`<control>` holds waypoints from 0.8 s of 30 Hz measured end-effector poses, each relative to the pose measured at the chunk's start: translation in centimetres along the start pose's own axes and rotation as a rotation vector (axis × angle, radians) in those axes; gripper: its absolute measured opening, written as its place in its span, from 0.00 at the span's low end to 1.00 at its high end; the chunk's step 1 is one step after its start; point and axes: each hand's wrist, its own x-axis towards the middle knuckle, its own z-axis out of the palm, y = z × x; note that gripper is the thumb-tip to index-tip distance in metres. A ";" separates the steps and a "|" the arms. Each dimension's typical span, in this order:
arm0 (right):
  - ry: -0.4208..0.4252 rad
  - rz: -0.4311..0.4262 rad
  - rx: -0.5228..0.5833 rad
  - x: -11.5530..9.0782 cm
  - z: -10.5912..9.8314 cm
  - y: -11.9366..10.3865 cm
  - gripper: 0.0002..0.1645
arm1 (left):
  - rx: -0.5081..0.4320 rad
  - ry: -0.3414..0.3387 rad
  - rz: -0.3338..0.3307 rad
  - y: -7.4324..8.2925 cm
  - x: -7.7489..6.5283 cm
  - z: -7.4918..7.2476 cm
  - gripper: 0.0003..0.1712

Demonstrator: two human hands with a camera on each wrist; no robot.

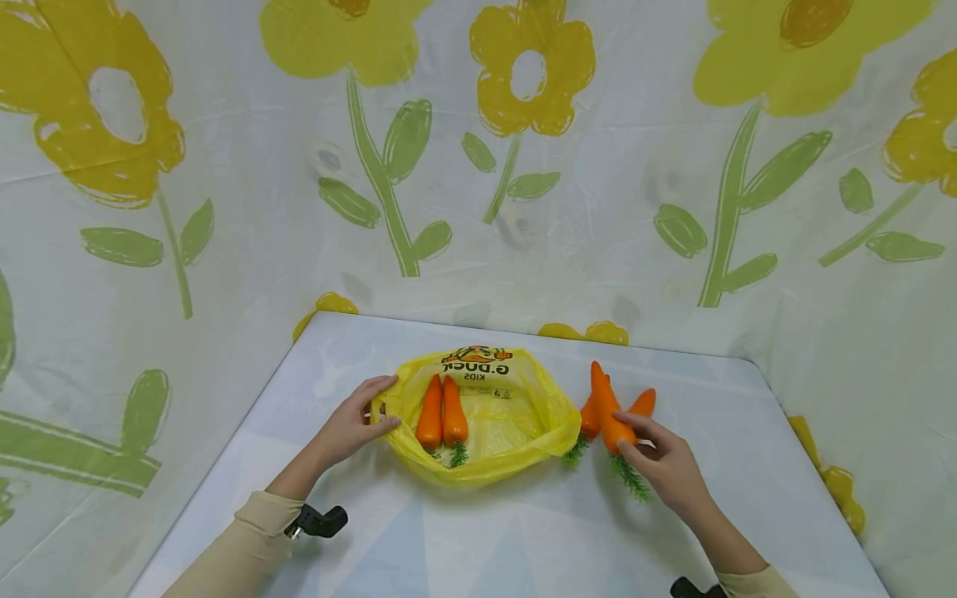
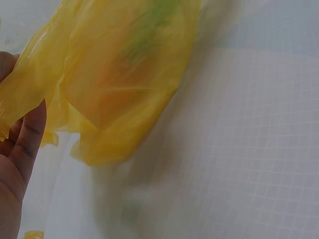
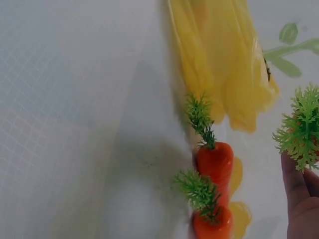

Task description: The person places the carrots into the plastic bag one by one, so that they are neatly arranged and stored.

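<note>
A yellow plastic bag (image 1: 516, 448) lies with its mouth spread wide, and two orange carrots (image 1: 443, 415) with green tops rest in its left side. My left hand (image 1: 351, 419) grips the bag's left edge between thumb and fingers; the left wrist view shows the yellow film (image 2: 124, 99) stretched from those fingers. To the right of the bag, my right hand (image 1: 665, 461) pinches a carrot (image 1: 609, 407) near its leafy end, its tip pointing away. Two more carrots lie beneath and beside it; in the right wrist view their tops (image 3: 199, 191) show side by side on the table.
The pale table (image 1: 359, 548) has its far edge against a white curtain (image 1: 583, 249) printed with yellow flowers, which also hangs at both sides. Dark cameras (image 1: 321, 522) are strapped at the wrists.
</note>
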 end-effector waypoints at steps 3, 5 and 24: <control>-0.009 -0.012 0.007 0.1 0.2 -0.1 0.23 | -0.002 0.000 0.004 0.0 0.0 0.0 0.40; -0.012 -0.022 0.009 0.1 0.3 -0.1 0.22 | -0.006 0.001 0.005 0.2 -0.1 0.0 0.40; -0.091 -0.085 0.070 0.9 1.6 -0.4 0.22 | 0.040 0.007 0.006 -0.1 0.1 0.2 0.40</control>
